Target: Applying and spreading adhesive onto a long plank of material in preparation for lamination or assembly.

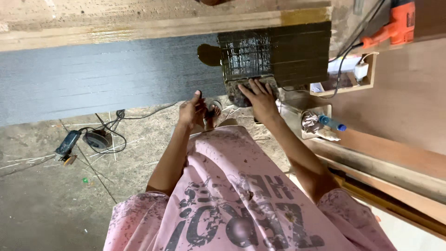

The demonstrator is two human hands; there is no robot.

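Bare concrete floor lies open leftward; right hand spreads flat on the dark slatted panel's edge, left hand pinches something small.

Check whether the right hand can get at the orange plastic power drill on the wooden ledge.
Probably yes, with a stretch. The right hand lies open on the dark ribbed block, holding nothing; only loose black cables run between it and the orange power drill.

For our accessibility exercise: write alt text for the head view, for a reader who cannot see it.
Seen from above, a person in a pink printed shirt presses the right hand on a dark glossy slatted panel, while the left hand holds a small dark object. An angle grinder lies on the dusty floor.
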